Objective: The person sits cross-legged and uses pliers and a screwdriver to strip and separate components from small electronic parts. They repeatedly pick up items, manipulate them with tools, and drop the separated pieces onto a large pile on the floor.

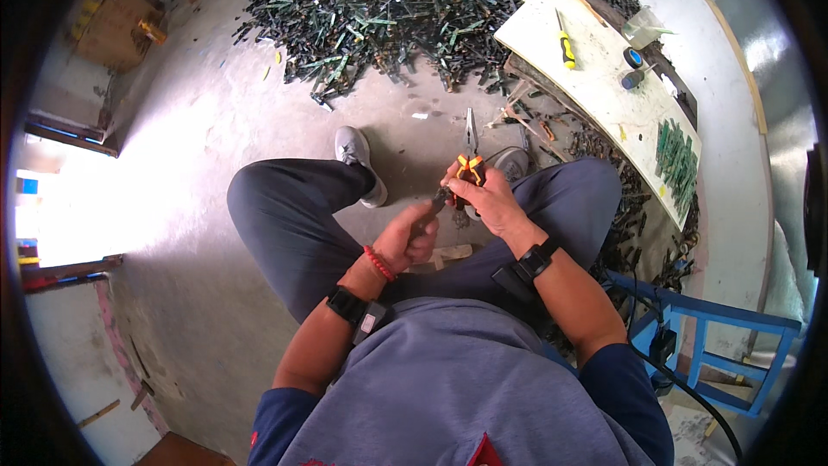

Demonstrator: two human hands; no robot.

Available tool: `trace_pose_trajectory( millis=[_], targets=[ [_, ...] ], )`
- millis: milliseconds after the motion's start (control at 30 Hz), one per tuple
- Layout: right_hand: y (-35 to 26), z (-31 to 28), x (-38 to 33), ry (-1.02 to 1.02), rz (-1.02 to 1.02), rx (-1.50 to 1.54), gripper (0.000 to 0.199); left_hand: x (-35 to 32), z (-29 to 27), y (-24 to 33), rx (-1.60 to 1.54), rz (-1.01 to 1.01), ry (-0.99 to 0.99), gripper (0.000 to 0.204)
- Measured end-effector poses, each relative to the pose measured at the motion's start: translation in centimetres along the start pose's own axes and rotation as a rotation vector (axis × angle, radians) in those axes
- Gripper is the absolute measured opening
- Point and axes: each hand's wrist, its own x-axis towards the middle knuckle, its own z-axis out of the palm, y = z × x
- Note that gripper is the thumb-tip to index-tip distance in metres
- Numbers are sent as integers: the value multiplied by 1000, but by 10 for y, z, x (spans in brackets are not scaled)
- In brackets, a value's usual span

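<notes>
My left hand (409,237) is closed around a small dark narrow piece (439,199) above my lap; its exact kind is too small to tell. In my right hand (495,204) are pliers (471,155) with orange and black handles, their long metal jaws pointing away from me. The two hands almost meet, and the far end of the dark piece reaches the fingers of my right hand. Whether the pliers' handles touch the piece is hidden by the fingers.
A large heap of narrow green and black strips (379,17) covers the floor ahead. At right, a white board (595,60) bears a yellow-handled screwdriver (565,45), two small round containers (633,58) and green strips (676,164). A blue stool frame (733,319) and black cable (690,387) stand close by.
</notes>
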Motion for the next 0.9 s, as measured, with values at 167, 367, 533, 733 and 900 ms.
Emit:
trace_pose_trajectory(
  millis=[167,367,533,733,900],
  targets=[
    [-3,2,-2,-45,-25,43,14,2,-7,-3,46,0,-27,47],
    [-4,-1,-2,-110,-57,115,19,-2,-1,-1,214,112,145,46],
    [-3,-1,-2,-93,-73,21,21,-1,2,-3,352,224,250,48],
    [2,-4,-1,-29,-2,73,22,-1,-2,-3,169,99,111,51],
    [3,-9,0,-61,101,77,22,-4,-1,1,39,-16,28,53]
  ],
)
